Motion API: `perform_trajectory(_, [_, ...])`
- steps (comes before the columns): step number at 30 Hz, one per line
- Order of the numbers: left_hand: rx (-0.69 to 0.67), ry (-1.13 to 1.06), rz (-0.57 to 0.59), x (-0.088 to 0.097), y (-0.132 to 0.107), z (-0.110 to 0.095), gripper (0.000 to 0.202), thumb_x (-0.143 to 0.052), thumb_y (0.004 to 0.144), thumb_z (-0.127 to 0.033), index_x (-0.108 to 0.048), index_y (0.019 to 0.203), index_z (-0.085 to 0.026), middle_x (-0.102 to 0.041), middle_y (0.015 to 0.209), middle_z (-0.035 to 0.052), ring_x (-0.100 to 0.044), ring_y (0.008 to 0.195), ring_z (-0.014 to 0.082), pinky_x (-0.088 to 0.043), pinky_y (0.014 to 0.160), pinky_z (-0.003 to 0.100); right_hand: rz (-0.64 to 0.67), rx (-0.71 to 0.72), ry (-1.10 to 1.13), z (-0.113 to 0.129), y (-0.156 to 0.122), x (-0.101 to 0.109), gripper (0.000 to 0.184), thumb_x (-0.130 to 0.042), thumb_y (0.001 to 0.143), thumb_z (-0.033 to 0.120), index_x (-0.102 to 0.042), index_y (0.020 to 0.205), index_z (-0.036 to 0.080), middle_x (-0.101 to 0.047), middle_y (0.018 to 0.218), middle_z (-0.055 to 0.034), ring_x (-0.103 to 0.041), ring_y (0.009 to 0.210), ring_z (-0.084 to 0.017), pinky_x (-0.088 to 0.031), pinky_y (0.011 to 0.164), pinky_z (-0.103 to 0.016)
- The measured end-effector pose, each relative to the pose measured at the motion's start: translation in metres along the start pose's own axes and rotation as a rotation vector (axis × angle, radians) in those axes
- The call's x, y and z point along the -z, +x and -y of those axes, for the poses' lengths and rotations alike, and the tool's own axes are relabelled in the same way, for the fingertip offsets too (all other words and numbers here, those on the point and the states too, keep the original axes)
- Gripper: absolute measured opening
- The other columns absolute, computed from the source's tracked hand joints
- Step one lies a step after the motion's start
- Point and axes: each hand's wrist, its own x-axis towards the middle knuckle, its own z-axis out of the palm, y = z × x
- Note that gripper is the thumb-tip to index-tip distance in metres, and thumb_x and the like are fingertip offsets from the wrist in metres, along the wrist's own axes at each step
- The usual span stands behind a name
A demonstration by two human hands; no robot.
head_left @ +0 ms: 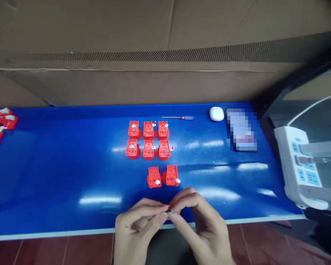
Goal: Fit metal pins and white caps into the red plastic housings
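Observation:
My left hand and my right hand meet at the near edge of the blue table, fingertips pinched together on a tiny part too small to name. Just beyond them stand two red plastic pieces with white pins. Further back, several more red pieces sit in two neat rows of three.
A thin screwdriver lies behind the rows. A white earbud case and a blurred phone sit at the right rear. A white power strip lies off the right edge. More red pieces are heaped at far left. Cardboard backs the table.

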Motion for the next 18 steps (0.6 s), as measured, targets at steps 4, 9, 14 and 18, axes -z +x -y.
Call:
perform_trajectory(4, [-0.022, 0.035, -0.113, 0.004, 0.002, 0.002, 0.016, -0.091, 0.093, -0.04, -0.093, 0.094, -0.025, -0.087, 0.101, 0.0075, -0.086, 0.084, 0.0243, -0.075, 0.08, 0.033, -0.064, 0.012, 0.04, -0.002, -0.004, -0.001, 0.012, -0.075, 0.102, 0.013, -0.073, 0.102, 0.026, -0.077, 0.107, -0.0042, -0.076, 0.1, -0.02, -0.062, 0.088, -0.035])
perform_trajectory(9, [-0.067, 0.184, -0.261, 0.015, 0.014, 0.002, 0.028, -0.086, 0.098, -0.043, -0.089, 0.118, -0.024, -0.086, 0.097, 0.0053, -0.083, 0.085, 0.0222, -0.071, 0.083, 0.032, -0.11, 0.057, -0.016, -0.004, -0.006, 0.003, 0.018, -0.08, 0.096, 0.007, -0.077, 0.095, 0.025, -0.082, 0.099, -0.0047, -0.08, 0.09, -0.021, -0.064, 0.081, -0.036])
perform_trajectory(14, [-0.015, 0.21, -0.232, 0.024, 0.018, 0.001, 0.027, -0.078, 0.105, -0.045, -0.081, 0.123, -0.025, -0.083, 0.086, 0.0, -0.08, 0.083, 0.0167, -0.064, 0.082, 0.024, -0.167, 0.122, -0.036, -0.001, -0.003, 0.001, 0.022, -0.083, 0.092, 0.004, -0.08, 0.093, 0.026, -0.085, 0.096, -0.0041, -0.082, 0.084, -0.022, -0.067, 0.076, -0.036])
perform_trajectory(18, [0.038, 0.137, -0.162, 0.025, 0.018, 0.0, 0.025, -0.078, 0.106, -0.046, -0.078, 0.118, -0.025, -0.086, 0.091, 0.0009, -0.083, 0.087, 0.0167, -0.064, 0.088, 0.023, -0.198, 0.093, -0.022, -0.002, 0.0, -0.001, 0.02, -0.088, 0.089, 0.007, -0.08, 0.086, 0.025, -0.086, 0.091, -0.0034, -0.083, 0.08, -0.022, -0.068, 0.071, -0.034])
